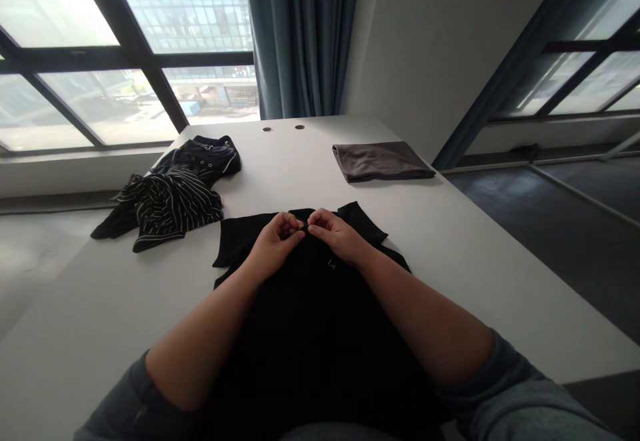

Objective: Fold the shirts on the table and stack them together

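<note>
A black short-sleeved shirt (320, 321) lies spread out in front of me, its collar end away from me and its sleeves out to both sides. A small light mark shows on its chest. My left hand (280, 242) pinches the shirt near the collar, thumb against fingers. Close beside it, my right hand (336, 233) pinches the same spot from the other side, the fingertips nearly meeting. Whatever small part of the collar front lies between the fingertips is too dark to make out.
Crumpled dark clothes, one a striped garment (175, 207), lie on the white table (480, 261) at the left. A folded grey cloth (383, 161) rests at the far right edge. Two round holes mark the table's back, before a blue curtain (305, 41) and windows.
</note>
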Available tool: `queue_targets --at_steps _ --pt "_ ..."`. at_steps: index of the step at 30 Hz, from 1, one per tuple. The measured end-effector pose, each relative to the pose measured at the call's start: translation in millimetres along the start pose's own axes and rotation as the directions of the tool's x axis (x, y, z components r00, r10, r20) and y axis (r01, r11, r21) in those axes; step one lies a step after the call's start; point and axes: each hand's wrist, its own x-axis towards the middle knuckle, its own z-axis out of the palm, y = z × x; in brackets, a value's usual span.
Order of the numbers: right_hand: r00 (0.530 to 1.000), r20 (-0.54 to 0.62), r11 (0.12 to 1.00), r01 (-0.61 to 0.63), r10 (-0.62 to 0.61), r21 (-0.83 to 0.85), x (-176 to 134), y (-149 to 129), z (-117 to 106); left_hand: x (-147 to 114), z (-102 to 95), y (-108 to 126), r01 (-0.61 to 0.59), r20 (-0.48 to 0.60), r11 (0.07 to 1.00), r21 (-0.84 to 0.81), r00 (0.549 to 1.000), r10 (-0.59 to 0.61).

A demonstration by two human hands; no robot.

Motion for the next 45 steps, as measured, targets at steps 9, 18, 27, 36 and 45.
queue_targets --at_steps 9,18,27,36,45 --pt "0.868 0.032 0.658 0.399 -0.496 -0.639 -6.1 -9.8 -7.7 1.0 1.6 -5.1 0.036 -0.077 0.999 -0.023 0.996 -0.037" --pt "0.872 0.057 0.623 0.391 -0.485 -0.678 -4.3 -1.1 -0.9 5.0 -1.9 -14.9 0.058 -0.165 0.998 0.040 0.985 -0.050" --pt "0.892 0.007 0.614 0.316 -0.452 -0.724 -5.2 -0.5 10.5 -0.4 1.1 -8.3 -0.022 -0.148 0.972 0.232 0.987 0.058" --pt "0.882 -0.034 0.602 0.292 -0.469 -0.743 -5.9 1.4 11.1 1.8 1.4 -4.3 0.018 -0.113 0.952 0.307 0.993 0.017" --pt "0.882 0.021 0.502 0.287 -0.471 -0.816 -6.0 2.5 10.4 2.2 -0.3 -10.5 0.118 -0.143 0.926 0.358 0.987 -0.070"
